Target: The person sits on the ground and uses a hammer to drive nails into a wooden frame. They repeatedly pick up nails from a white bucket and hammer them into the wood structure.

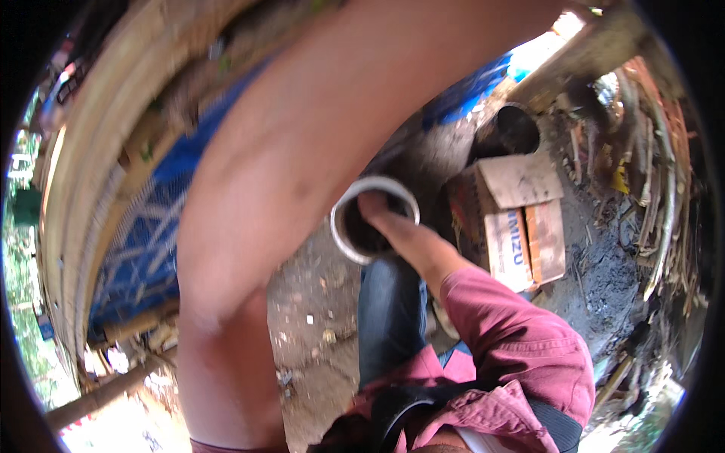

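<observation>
The round, open-topped bucket (337,230) has an off-white rim and a dark inside. The boxy cardboard carton (519,183) is brown, its side white with blue print beside an orange band. The collared cloth shirt (521,332) is dusty pinkish red, the long trousers (389,317) dark blue. Pale streaks cross the bright blue plastic sheet (143,249).

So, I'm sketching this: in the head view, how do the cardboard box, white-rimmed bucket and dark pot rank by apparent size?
1. Cardboard box
2. White-rimmed bucket
3. Dark pot

Real sizes are unsure, since the dark pot may sit farther from the camera.
</observation>
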### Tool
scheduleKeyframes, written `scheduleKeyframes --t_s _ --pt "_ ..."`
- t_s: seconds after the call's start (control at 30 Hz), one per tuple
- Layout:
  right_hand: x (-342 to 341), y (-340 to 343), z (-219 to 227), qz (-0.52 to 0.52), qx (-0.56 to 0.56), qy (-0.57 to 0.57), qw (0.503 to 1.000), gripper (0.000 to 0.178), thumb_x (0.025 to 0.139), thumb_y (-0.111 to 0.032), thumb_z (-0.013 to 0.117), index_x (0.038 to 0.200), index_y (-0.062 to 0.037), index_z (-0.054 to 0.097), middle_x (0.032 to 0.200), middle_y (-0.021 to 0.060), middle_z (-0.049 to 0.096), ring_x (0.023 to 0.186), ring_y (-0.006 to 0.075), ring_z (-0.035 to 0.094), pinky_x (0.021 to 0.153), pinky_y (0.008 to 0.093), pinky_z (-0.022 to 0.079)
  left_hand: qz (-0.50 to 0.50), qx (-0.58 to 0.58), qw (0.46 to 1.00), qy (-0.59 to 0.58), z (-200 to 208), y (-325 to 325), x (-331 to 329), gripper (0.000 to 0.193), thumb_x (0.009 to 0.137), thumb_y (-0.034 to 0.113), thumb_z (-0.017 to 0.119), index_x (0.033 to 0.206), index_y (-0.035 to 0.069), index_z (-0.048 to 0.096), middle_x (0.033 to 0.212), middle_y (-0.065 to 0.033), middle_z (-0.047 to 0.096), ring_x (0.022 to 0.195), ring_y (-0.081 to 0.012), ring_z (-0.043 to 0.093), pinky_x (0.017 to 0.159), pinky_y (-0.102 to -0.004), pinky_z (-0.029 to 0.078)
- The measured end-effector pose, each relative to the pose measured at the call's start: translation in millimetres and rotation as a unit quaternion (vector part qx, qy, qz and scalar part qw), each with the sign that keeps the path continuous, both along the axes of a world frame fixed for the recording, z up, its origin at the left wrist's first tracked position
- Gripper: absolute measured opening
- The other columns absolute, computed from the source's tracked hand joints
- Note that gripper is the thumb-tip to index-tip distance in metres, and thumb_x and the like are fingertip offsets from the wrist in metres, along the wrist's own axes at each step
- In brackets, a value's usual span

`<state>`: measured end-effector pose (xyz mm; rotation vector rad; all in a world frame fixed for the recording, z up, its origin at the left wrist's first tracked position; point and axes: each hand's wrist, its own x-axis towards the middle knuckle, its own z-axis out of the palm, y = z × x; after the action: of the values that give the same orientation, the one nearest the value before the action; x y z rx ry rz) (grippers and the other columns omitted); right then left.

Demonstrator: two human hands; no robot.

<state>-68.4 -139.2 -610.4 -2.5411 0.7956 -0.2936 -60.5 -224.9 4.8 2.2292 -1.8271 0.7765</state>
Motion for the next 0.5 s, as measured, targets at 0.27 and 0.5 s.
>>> scheduleKeyframes --t_s 0.27,0.5 --pt "1 24 109 0.198 0.075 0.087 0.974 0.023 0.072 -0.025 0.066 0.082 -0.0043 0.070 0.088 0.0208 0.069 0.082 0.0361 0.068 0.069 0.0471 0.056 0.088 -0.029 0.990 -0.104 -9 -11 18 0.018 0.073 0.024 0.071 0.085 0.010 0.071 0.089 -0.0133 0.071 0.084 -0.0257 0.070 0.068 -0.0367 0.056" --pt "-59 -13 172 0.080 0.068 -0.125 0.987 0.024 0.077 -0.025 0.061 0.081 -0.0004 0.062 0.073 0.0197 0.064 0.072 0.0371 0.065 0.064 0.0483 0.053 0.108 -0.016 0.986 -0.122 -6 -20 3 0.051 0.069 0.045 0.075 0.108 0.012 0.067 0.083 -0.0134 0.070 0.083 -0.0306 0.069 0.071 -0.0426 0.054"
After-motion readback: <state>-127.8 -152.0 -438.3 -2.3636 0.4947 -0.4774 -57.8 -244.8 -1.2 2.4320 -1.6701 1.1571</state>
